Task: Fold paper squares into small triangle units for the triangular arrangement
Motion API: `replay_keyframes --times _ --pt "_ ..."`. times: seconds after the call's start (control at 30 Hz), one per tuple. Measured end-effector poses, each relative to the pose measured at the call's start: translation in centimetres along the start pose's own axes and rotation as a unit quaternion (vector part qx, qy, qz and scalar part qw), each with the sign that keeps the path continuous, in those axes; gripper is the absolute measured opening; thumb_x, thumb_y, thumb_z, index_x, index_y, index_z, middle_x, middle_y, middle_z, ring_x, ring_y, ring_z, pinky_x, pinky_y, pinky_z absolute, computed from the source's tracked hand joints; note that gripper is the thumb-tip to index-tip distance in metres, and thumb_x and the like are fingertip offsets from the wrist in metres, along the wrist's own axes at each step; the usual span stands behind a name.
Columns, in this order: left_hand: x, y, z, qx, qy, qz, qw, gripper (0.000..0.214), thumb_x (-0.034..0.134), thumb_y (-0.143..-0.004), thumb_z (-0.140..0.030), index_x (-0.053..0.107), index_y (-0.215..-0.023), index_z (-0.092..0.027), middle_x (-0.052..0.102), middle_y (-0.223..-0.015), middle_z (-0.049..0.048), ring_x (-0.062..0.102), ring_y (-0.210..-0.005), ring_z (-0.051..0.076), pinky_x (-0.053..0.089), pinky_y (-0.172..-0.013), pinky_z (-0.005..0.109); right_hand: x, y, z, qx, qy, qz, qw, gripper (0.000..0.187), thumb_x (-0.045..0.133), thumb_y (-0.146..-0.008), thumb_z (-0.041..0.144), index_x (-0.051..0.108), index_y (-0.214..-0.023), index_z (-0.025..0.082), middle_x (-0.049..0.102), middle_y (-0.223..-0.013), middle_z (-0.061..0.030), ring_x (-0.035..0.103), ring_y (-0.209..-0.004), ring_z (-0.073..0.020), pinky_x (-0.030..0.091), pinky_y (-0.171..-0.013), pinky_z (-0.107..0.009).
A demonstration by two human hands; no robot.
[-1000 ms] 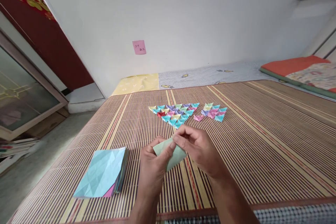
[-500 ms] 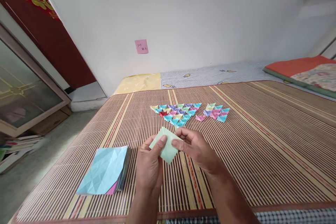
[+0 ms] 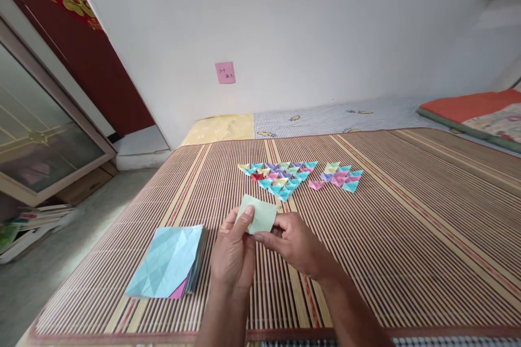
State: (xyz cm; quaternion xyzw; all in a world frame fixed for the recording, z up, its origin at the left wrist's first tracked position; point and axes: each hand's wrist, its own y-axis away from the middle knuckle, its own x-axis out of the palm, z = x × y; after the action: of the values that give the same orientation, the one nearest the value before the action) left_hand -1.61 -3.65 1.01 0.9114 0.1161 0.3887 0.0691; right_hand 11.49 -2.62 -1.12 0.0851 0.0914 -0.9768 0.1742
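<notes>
The striped bamboo mat (image 3: 407, 217) covered the bed below a white wall. Over its near edge, about midway along, we held the pale green paper (image 3: 259, 214) upright, with both grips clamped on its lower part: the left hand (image 3: 233, 255) by thumb and fingers, and the right hand (image 3: 291, 241) beneath it. A second earlier our right fingers had covered the paper's top. They had since slid below, baring its face, so we judged that one crease was set. The paper stack (image 3: 166, 263) lay toward the near left corner.
</notes>
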Motion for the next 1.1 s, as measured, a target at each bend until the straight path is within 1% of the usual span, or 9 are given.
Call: replay_keyframes --times 0.13,0.27,0.33,0.43,0.57,0.63,0.83,1.0,1.1 --pt "-0.5 -0.5 0.0 -0.034 -0.021 0.011 0.999 0.045 0.105 -0.044 -0.026 0.075 -0.075 -0.013 0.075 -0.072 0.0003 0.068 -0.063 0.010 0.053 -0.053 0.017 -0.6 -0.1 -0.3 -0.010 0.132 -0.039 0.991 0.026 0.073 -0.090 0.030 0.067 -0.069 0.016 0.051 -0.058 0.0048 0.043 -0.054 -0.0105 0.026 -0.052 -0.026" --pt "-0.6 -0.9 0.1 -0.058 -0.022 0.023 0.998 0.045 0.105 -0.044 -0.026 0.076 -0.076 -0.013 0.077 -0.075 0.0012 0.068 -0.064 0.010 0.055 -0.053 0.017 -1.3 -0.2 -0.5 -0.023 0.174 -0.058 0.983 0.017 0.071 -0.092 0.028 0.074 -0.080 0.017 0.066 -0.068 0.0006 0.056 -0.061 -0.0141 0.035 -0.059 -0.027" --pt "-0.4 -0.9 0.2 -0.061 -0.015 0.028 0.998 0.047 0.106 -0.043 -0.025 0.076 -0.076 -0.013 0.077 -0.075 0.0013 0.067 -0.062 0.010 0.053 -0.050 0.015 -1.8 -0.1 -0.4 -0.024 0.157 -0.041 0.986 0.011 0.069 -0.093 0.026 0.076 -0.088 0.019 0.072 -0.076 -0.0010 0.061 -0.067 -0.0161 0.039 -0.063 -0.027" --pt "-0.1 -0.7 0.1 -0.049 -0.020 0.018 0.998 0.047 0.106 -0.041 -0.025 0.075 -0.075 -0.012 0.075 -0.070 -0.0001 0.064 -0.057 0.007 0.050 -0.046 0.013 -2.8 0.3 0.2 -0.018 0.124 -0.005 0.992 0.006 0.068 -0.090 0.020 0.074 -0.087 0.020 0.070 -0.077 -0.0010 0.060 -0.069 -0.0165 0.040 -0.062 -0.027" --pt "0.0 -0.4 0.1 -0.017 -0.035 0.000 0.999 0.046 0.106 -0.041 -0.028 0.075 -0.071 -0.012 0.073 -0.068 -0.0011 0.066 -0.058 0.008 0.058 -0.051 0.015 -4.0 1.1 1.5 -0.051 0.059 0.004 0.997 0.011 0.065 -0.089 0.020 0.073 -0.096 0.021 0.067 -0.083 -0.0014 0.059 -0.075 -0.0172 0.044 -0.069 -0.030" --pt "-0.1 -0.3 0.2 -0.007 -0.041 0.010 0.999 0.044 0.106 -0.042 -0.028 0.075 -0.069 -0.012 0.074 -0.069 -0.0003 0.068 -0.062 0.010 0.062 -0.055 0.018 -4.0 1.1 1.9 -0.070 0.026 -0.011 0.997 0.010 0.067 -0.090 0.025 0.073 -0.096 0.021 0.067 -0.086 -0.0016 0.059 -0.079 -0.0174 0.045 -0.073 -0.030" --pt "-0.2 -0.2 0.5 0.020 -0.062 0.030 0.997 0.039 0.104 -0.049 -0.030 0.077 -0.071 -0.012 0.075 -0.073 0.0008 0.070 -0.064 0.011 0.063 -0.058 0.019 -2.6 0.5 1.3 -0.083 0.018 -0.105 0.991 0.018 0.070 -0.091 0.027 0.065 -0.076 0.020 0.053 -0.068 0.0037 0.047 -0.064 -0.0133 0.036 -0.060 -0.028" --pt "-0.3 -0.2 0.8 0.053 -0.098 0.044 0.993 0.036 0.101 -0.055 -0.035 0.079 -0.073 -0.012 0.074 -0.073 0.0012 0.068 -0.065 0.011 0.061 -0.060 0.018 -2.7 0.7 1.6 -0.092 0.027 -0.098 0.990 0.029 0.071 -0.092 0.031 0.058 -0.069 0.020 0.050 -0.065 0.0043 0.045 -0.061 -0.0128 0.035 -0.058 -0.028" --pt "-0.3 0.0 0.9 0.071 -0.142 0.054 0.986 0.032 0.098 -0.062 -0.036 0.079 -0.073 -0.013 0.074 -0.071 0.0017 0.067 -0.065 0.011 0.061 -0.062 0.020 -2.7 0.7 1.9 -0.084 0.011 -0.092 0.992 0.022 0.071 -0.093 0.033 0.064 -0.077 0.020 0.057 -0.070 0.0028 0.051 -0.066 -0.0140 0.040 -0.061 -0.028"
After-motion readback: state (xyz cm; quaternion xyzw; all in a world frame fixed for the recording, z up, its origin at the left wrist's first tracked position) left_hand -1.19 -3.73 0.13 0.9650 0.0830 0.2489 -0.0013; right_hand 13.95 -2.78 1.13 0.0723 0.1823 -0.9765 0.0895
